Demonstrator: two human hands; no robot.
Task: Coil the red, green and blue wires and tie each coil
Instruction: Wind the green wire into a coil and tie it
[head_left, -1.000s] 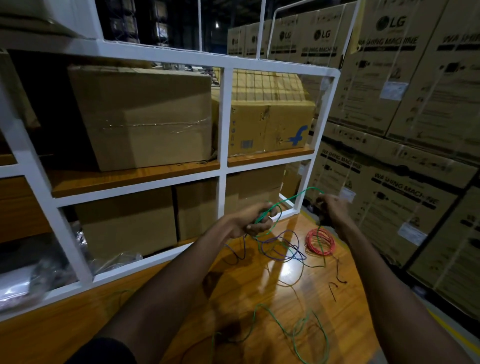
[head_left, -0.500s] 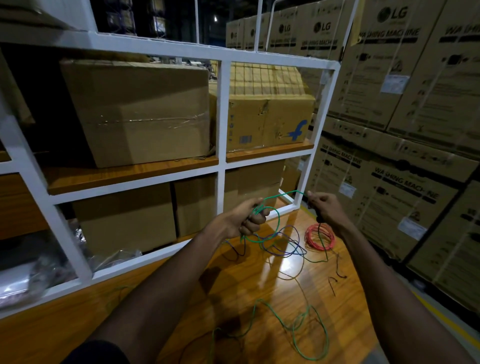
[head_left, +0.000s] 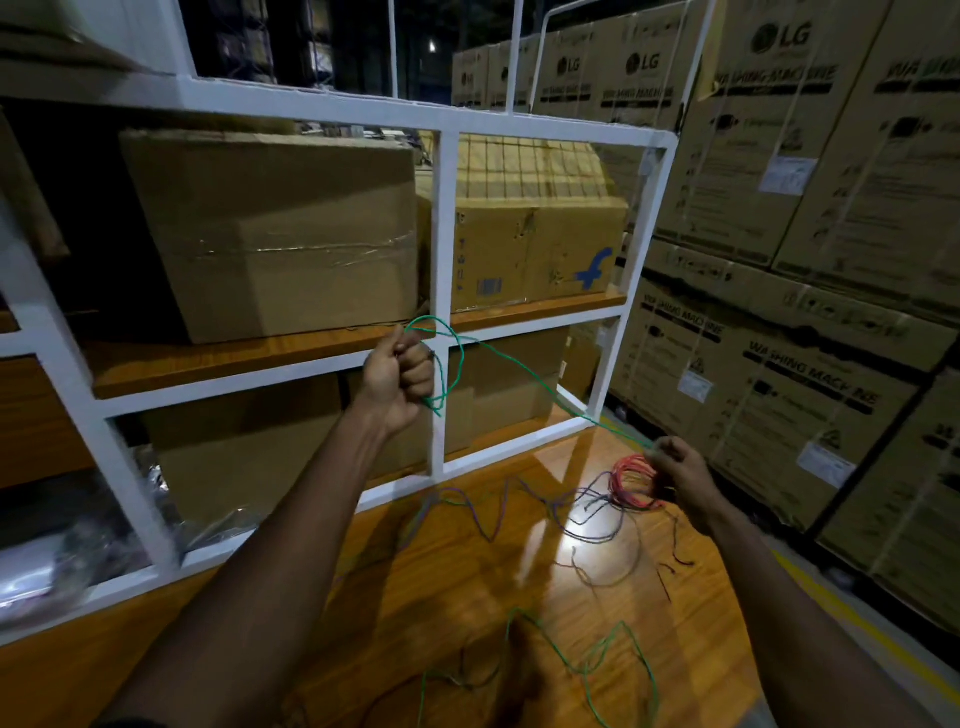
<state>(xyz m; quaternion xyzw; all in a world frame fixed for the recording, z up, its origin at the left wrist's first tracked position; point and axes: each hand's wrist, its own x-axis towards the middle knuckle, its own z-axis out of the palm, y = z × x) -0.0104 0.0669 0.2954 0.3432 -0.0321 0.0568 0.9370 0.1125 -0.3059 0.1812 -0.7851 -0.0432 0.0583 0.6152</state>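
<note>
My left hand (head_left: 400, 374) is raised in front of the white rack and grips a small loop of the green wire (head_left: 524, 371). The green wire runs taut down to my right hand (head_left: 680, 470), which pinches it low over the wooden table (head_left: 457, 582). Its loose remainder lies in curves near the table's front edge. The red wire (head_left: 631, 480) lies coiled on the table just left of my right hand. The blue wire (head_left: 493, 512) sprawls uncoiled across the middle of the table.
A white metal rack (head_left: 441, 249) with cardboard boxes (head_left: 270, 228) on its shelves stands behind the table. Stacked washing-machine cartons (head_left: 789, 332) wall off the right side. Short dark wire pieces (head_left: 670, 564) lie near the red coil.
My left hand rose up and to the left with the green loop, my right hand dropped toward the red coil, and the green wire between them pulled straight.
</note>
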